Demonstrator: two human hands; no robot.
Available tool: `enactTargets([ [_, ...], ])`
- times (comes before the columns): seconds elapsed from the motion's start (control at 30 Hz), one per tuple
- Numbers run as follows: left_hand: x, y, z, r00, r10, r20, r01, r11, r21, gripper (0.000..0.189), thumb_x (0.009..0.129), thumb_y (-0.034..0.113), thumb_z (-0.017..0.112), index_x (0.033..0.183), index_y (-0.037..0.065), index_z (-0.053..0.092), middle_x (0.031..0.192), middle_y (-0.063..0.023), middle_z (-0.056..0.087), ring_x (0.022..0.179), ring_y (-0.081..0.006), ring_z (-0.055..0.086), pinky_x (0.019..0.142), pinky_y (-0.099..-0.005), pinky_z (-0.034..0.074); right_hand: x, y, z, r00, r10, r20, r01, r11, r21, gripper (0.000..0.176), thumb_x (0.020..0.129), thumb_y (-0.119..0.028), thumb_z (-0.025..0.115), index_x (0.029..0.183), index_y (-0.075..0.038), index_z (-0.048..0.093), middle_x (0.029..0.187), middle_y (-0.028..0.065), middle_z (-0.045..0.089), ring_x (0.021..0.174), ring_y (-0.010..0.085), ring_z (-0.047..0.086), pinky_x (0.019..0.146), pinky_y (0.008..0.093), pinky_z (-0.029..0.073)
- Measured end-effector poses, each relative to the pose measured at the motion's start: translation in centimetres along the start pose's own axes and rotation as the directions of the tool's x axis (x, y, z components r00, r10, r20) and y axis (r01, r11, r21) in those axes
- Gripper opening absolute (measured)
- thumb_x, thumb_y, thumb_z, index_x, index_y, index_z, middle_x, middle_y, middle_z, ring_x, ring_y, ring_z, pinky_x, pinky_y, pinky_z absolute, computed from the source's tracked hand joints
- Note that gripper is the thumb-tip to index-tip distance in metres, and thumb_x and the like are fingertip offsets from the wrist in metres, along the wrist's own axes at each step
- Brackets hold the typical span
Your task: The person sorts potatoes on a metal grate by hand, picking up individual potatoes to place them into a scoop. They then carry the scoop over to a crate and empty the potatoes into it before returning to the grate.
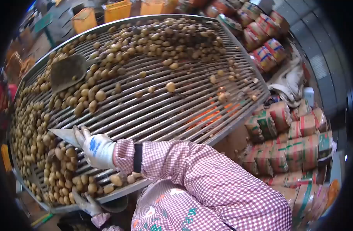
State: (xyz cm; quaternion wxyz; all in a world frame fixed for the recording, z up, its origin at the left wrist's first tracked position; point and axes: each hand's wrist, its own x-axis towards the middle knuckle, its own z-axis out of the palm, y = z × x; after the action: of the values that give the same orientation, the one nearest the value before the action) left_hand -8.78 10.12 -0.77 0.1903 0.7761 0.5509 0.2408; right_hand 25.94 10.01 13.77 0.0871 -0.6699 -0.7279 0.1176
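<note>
My right hand [97,149], in a white glove with a blue print, stretches across the slatted metal sorting table [157,115]. Its fingers close on a flat, pointed grey metal blade [66,135], whose tip reaches the potatoes [32,131] heaped on the left. Low on the left, my gloved left hand [87,204] is at the table's near rim, fingers apart, beside a pile of potatoes [61,181]. A square-bladed shovel [68,72] rests over the potatoes farther back.
More potatoes [161,38] cover the far side of the slats, with a few loose ones in the middle. Orange-yellow bins [118,11] stand behind the table. Stacked, filled bags [284,154] line the right side, and a pale crumpled sack [290,79] lies among them.
</note>
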Motion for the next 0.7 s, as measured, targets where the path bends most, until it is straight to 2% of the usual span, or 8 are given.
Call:
enactTargets([
  [0.13,0.9,3.1,-0.4,0.992,0.120,0.046,-0.126,0.971,0.202,0.056,0.103,0.028,0.057,0.147,-0.004,0.046,0.156,-0.0200,0.041,0.145,-0.0331,0.037,0.122,-0.0460,0.025,-6.7,6.1,-3.9,0.915,0.404,0.018,-0.340,0.743,0.577,0.087,0.092,-0.023,0.058,0.152,0.018,0.011,0.146,0.0460,0.033,0.123,0.0461,0.058,0.094,0.0433,0.055],
  [0.2,0.9,6.1,2.1,0.961,-0.059,0.272,0.188,0.857,-0.480,0.052,0.104,0.028,0.055,0.143,-0.005,0.048,0.151,-0.0192,0.045,0.138,-0.0304,0.045,0.119,-0.0447,0.033,-8.4,8.6,2.4,0.815,0.334,-0.473,-0.087,0.878,0.470,0.072,0.092,-0.015,0.056,0.146,0.021,0.026,0.143,0.0443,0.039,0.115,0.0567,0.058,0.115,0.0479,0.037],
  [0.3,-0.2,19.7,4.7,0.825,0.007,0.565,0.472,0.542,-0.695,0.061,0.107,0.043,0.042,0.150,-0.001,0.039,0.150,-0.0180,0.045,0.137,-0.0305,0.047,0.116,-0.0454,0.038,-12.3,10.4,2.9,0.868,0.350,-0.352,-0.055,0.773,0.632,0.073,0.094,-0.013,0.055,0.151,0.017,0.020,0.157,0.0375,0.021,0.140,0.0522,0.030,0.124,0.0429,0.021],
  [0.33,-1.0,25.0,8.5,0.714,0.402,0.573,0.539,0.207,-0.817,0.066,0.106,0.047,0.042,0.153,0.000,0.035,0.153,-0.0182,0.043,0.141,-0.0331,0.043,0.117,-0.0463,0.036,-14.4,11.5,2.1,0.872,0.376,-0.314,-0.038,0.691,0.722,0.074,0.095,-0.012,0.055,0.152,0.016,0.018,0.162,0.0353,0.015,0.149,0.0507,0.021,0.128,0.0412,0.015],
  [0.37,-2.5,28.9,10.0,0.750,0.370,0.549,0.581,0.030,-0.813,0.060,0.107,0.042,0.046,0.152,0.004,0.038,0.149,-0.0134,0.050,0.138,-0.0274,0.047,0.117,-0.0451,0.035,-16.8,11.5,0.0,0.860,0.480,-0.170,0.068,0.222,0.973,0.081,0.097,-0.014,0.056,0.156,0.013,0.008,0.164,0.0341,0.010,0.153,0.0444,0.015,0.128,0.0395,0.014],
  [0.5,-4.4,39.6,15.8,0.471,0.068,0.879,0.872,-0.183,-0.454,0.043,0.105,0.035,0.053,0.139,0.009,0.052,0.133,-0.0105,0.061,0.119,-0.0246,0.060,0.104,-0.0416,0.048,-24.1,17.6,-0.2,0.918,0.383,-0.098,-0.034,0.321,0.946,0.090,0.100,-0.024,0.056,0.157,0.010,-0.004,0.163,0.0351,0.011,0.155,0.0397,0.013,0.127,0.0399,0.015],
  [0.6,-5.5,44.7,18.7,0.618,-0.148,0.772,0.784,0.045,-0.619,0.036,0.103,0.036,0.056,0.127,0.010,0.060,0.106,-0.0053,0.070,0.089,-0.0175,0.064,0.073,-0.0326,0.053,-32.2,28.6,0.7,0.918,0.342,-0.199,-0.046,0.593,0.804,0.067,0.097,-0.030,0.064,0.151,0.002,0.040,0.152,0.0287,0.043,0.144,0.0390,0.039,0.122,0.0447,0.031],
  [0.7,-4.8,47.9,19.0,0.532,-0.125,0.838,0.847,0.059,-0.529,0.029,0.101,0.035,0.058,0.107,0.007,0.063,0.088,-0.0054,0.066,0.066,-0.0143,0.058,0.057,-0.0262,0.049,-43.2,41.9,-4.3,0.740,0.618,-0.266,-0.548,0.783,0.294,0.060,0.091,-0.018,0.067,0.145,-0.001,0.049,0.151,0.0213,0.048,0.139,0.0369,0.046,0.117,0.0440,0.040],
])
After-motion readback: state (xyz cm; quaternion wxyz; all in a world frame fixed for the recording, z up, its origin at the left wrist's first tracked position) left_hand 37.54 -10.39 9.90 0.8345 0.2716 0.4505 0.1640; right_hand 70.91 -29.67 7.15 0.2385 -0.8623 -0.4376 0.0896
